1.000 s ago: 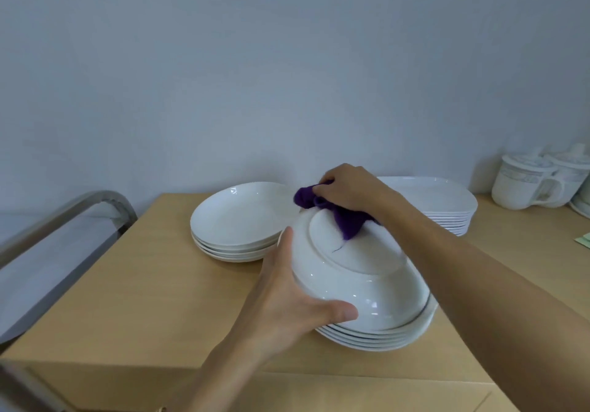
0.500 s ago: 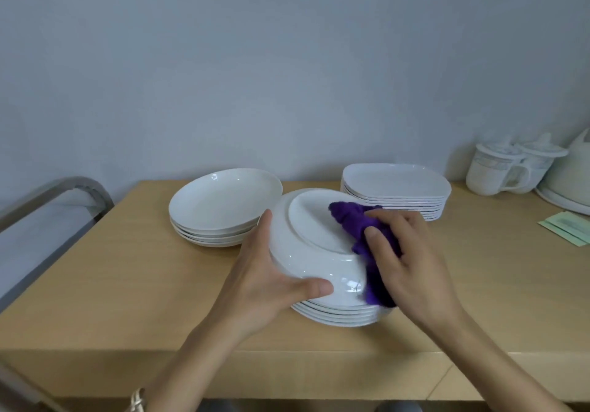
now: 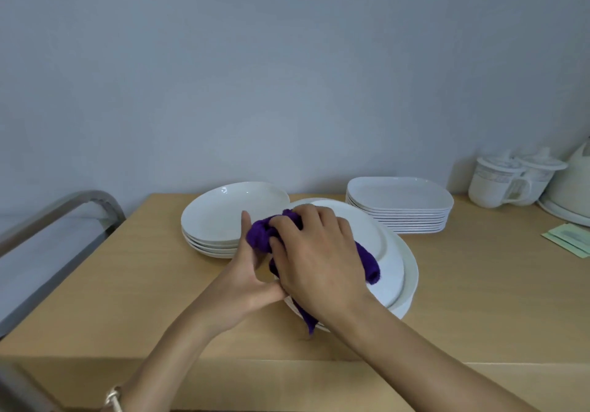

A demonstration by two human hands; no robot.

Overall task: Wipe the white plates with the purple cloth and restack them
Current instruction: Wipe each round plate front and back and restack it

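At center frame, the right hand (image 3: pixel 316 261) is clamping the bunched purple cloth (image 3: pixel 260 236) against the left edge of an upturned white plate (image 3: pixel 376 242), having swept over from the plate's right side 0.5 seconds earlier. The left hand (image 3: pixel 245 280), partly hidden by the cloth, is gripping the plate's near-left rim, steadying it on the unwiped stack (image 3: pixel 410 287) on the bench (image 3: pixel 127 284). With the underside apparently covered, this plate is likely nearing transfer to the wiped pile (image 3: pixel 223 216) at left-center.

Soft, cool, even room light, faint shadows on the bench (image 3: pixel 479 300), slightly blurred detail, wide-angle curvature at edges.
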